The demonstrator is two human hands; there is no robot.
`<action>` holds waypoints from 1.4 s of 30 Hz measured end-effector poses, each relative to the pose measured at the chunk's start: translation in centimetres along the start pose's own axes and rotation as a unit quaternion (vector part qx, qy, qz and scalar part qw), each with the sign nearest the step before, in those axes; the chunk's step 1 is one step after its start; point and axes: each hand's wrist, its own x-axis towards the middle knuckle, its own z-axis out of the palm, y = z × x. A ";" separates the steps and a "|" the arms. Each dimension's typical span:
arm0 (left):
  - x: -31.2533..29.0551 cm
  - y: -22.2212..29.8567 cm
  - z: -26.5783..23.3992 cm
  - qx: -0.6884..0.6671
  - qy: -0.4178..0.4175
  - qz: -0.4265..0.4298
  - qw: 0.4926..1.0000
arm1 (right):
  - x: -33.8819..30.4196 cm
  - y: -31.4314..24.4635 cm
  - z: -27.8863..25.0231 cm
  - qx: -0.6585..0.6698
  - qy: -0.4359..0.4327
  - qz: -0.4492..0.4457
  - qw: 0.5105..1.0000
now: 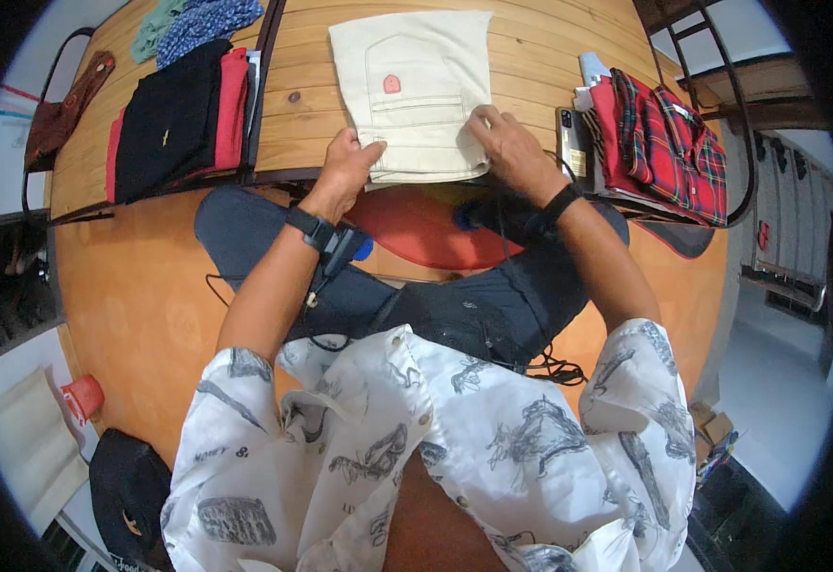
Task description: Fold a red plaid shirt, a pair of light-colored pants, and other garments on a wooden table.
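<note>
Here my left hand and right hand press flat, fingers spread, on the folded cream trousers atop the desk.

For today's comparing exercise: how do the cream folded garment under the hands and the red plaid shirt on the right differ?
The cream garment is plain, with a small red patch on a pocket; the plaid shirt is checked red, green and dark. The cream garment lies in the middle of the wooden table, pressed at its near edge by the left hand and right hand; the plaid shirt sits untouched at the right, on other items. Both are folded.
</note>
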 end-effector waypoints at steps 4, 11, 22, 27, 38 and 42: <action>1.1 -2.0 -1.0 -0.070 -0.010 0.085 0.994 | -0.4 -0.3 0.9 0.164 0.047 0.065 0.983; 0.9 -2.2 -0.7 -0.035 0.007 0.071 0.997 | -1.0 -0.6 3.2 0.223 0.144 0.278 0.923; 0.9 -2.0 -1.1 0.064 0.013 0.075 0.995 | -0.7 -0.5 3.4 0.263 0.034 0.337 0.903; 0.5 -1.9 -1.6 0.069 0.028 0.076 0.994 | -0.8 -0.9 3.9 0.252 0.070 0.344 0.902; -1.3 -0.9 -1.4 0.383 0.188 0.148 0.892 | -0.2 -0.9 3.4 0.249 0.032 0.381 0.890; -0.8 -1.3 -1.5 0.371 0.208 0.146 0.893 | 0.2 -0.2 4.2 0.268 0.017 0.366 0.891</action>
